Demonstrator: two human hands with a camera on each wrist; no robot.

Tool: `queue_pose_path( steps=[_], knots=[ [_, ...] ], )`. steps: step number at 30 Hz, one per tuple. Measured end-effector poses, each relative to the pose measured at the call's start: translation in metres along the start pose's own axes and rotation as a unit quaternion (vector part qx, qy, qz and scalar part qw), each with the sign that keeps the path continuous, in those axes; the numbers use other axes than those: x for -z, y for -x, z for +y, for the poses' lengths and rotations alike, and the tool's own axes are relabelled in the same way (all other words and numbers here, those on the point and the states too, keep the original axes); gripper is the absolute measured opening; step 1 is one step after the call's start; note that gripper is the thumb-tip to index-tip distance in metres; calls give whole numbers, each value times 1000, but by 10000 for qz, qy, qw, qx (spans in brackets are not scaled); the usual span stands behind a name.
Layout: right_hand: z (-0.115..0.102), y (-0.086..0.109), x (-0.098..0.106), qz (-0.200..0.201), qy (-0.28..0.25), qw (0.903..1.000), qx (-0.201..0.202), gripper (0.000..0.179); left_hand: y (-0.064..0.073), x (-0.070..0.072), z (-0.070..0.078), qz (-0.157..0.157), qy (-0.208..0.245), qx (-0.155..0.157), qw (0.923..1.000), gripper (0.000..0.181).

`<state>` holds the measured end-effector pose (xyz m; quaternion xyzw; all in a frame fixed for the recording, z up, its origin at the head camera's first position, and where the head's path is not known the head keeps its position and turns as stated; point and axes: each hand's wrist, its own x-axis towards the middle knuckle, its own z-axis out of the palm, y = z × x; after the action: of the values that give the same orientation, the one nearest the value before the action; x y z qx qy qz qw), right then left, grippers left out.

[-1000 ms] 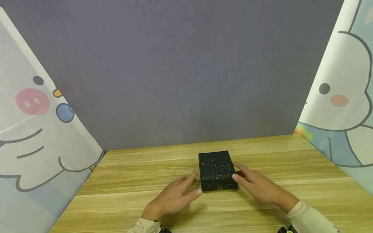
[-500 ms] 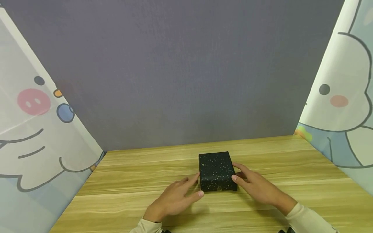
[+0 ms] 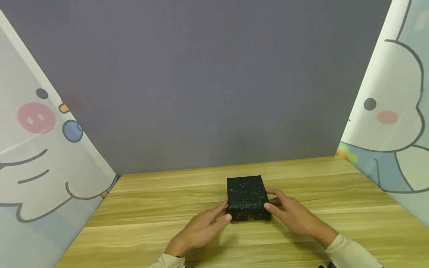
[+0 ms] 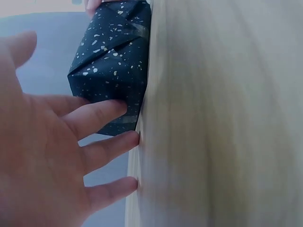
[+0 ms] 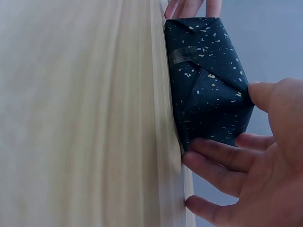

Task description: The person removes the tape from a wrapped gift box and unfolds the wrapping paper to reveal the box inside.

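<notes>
A box wrapped in black speckled paper (image 3: 247, 193) lies flat on the wooden table. Clear tape and folded paper show on its ends in both wrist views. At its left side is my left hand (image 3: 201, 227); the fairly straight fingers (image 4: 102, 115) touch the paper, while in the left wrist view the thumb stands apart from it. From the right, my right hand (image 3: 296, 216) holds the box at its near corner, thumb (image 5: 260, 94) on the upper edge and bent fingers against the side low down by the tabletop.
The wood-grain table (image 3: 144, 208) reaches back to a plain grey panel (image 3: 214, 85). Cartoon-printed panels stand on the left (image 3: 37, 156) and right (image 3: 385, 123). Bare tabletop surrounds the box.
My left hand has moved a little to the right, from beside the box to touching its left side. The right hand stays at the right side, and the box lies practically still.
</notes>
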<state>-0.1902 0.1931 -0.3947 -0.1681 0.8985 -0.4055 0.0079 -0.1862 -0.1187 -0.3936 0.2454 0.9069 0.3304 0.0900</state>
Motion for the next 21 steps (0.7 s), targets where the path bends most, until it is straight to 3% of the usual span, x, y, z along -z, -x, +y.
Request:
queue_pose_path(
  steps=[10, 21],
  knots=[
    [-3, -1, -2, 59, -120, 9996, -264, 74, -4, -6, -2, 454, -209, -126, 9987, 74],
    [1, -2, -3, 97, 34, 9999, -136, 61, -7, -10, -1, 511, -134, -210, 9984, 72]
  ],
)
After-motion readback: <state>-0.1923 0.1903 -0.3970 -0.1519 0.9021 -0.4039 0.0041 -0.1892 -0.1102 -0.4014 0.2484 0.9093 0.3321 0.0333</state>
